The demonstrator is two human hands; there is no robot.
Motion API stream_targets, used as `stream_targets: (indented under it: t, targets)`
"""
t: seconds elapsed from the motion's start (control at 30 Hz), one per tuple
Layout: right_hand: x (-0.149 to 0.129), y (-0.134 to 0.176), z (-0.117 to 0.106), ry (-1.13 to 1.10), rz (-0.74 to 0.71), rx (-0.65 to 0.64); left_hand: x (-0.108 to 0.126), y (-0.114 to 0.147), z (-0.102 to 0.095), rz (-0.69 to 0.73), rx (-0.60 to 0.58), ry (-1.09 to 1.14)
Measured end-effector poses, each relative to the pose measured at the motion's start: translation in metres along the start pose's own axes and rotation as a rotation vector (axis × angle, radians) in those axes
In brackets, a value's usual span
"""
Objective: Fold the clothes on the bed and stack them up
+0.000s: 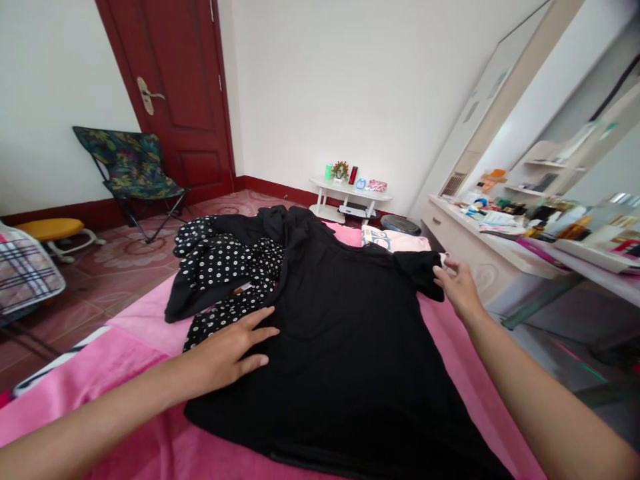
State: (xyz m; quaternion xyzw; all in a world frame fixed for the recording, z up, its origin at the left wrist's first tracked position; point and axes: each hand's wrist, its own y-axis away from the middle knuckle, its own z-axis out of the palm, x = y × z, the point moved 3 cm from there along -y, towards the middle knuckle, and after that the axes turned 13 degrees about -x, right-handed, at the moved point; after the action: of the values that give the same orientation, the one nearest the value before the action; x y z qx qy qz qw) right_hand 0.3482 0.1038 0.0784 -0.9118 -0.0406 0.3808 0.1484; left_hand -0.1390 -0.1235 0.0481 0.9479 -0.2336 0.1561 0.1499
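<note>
A black short-sleeved shirt (350, 360) lies spread over the pink bedding (135, 373), its hem toward me. My left hand (235, 350) is at the shirt's left side, fingers apart and holding nothing. At the far right, the fingertips of my right hand (460, 287) pinch the end of the shirt's right sleeve. Bunched against the shirt's left side is a black garment with white polka dots (225, 260). The shirt's other sleeve cannot be told apart from the dark cloth there.
Beyond the bed stands a small white table (350, 188) with several small items. A light-coloured folded cloth (393, 239) lies past the shirt. On the right is a cluttered dressing table (490, 243). A folding chair (133, 163) and yellow stool (53, 230) stand left, near a red door (175, 87).
</note>
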Motion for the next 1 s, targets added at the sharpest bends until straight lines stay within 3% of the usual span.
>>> stream_targets:
  t: [0.07, 0.23, 0.3, 0.4, 0.63, 0.8, 1.0]
  targets:
    - [-0.017, 0.014, 0.014, 0.010, -0.076, -0.044, -0.013, 0.009, -0.005, -0.034, 0.100, -0.001]
    - [-0.050, 0.078, 0.081, 0.191, -0.234, -0.398, -0.046, 0.025, -0.021, -0.169, 0.399, -0.102]
    - [-0.059, 0.099, 0.104, 0.254, -0.304, -0.432, -0.052, 0.028, -0.023, -0.200, 0.467, -0.142]
    - [-0.065, 0.113, 0.123, 0.357, -0.357, -0.374, -0.045, 0.023, -0.022, -0.196, 0.479, -0.203]
    - [-0.059, 0.110, 0.126, 0.366, -0.366, -0.365, -0.011, -0.032, -0.030, -0.250, 0.402, -0.445]
    - [-0.048, 0.110, 0.126, 0.299, -0.357, -0.378, -0.036, -0.065, -0.043, -0.386, 0.399, -0.480]
    - [-0.040, 0.111, 0.124, 0.260, -0.347, -0.376, -0.071, -0.066, -0.050, -0.410, 0.316, -0.690]
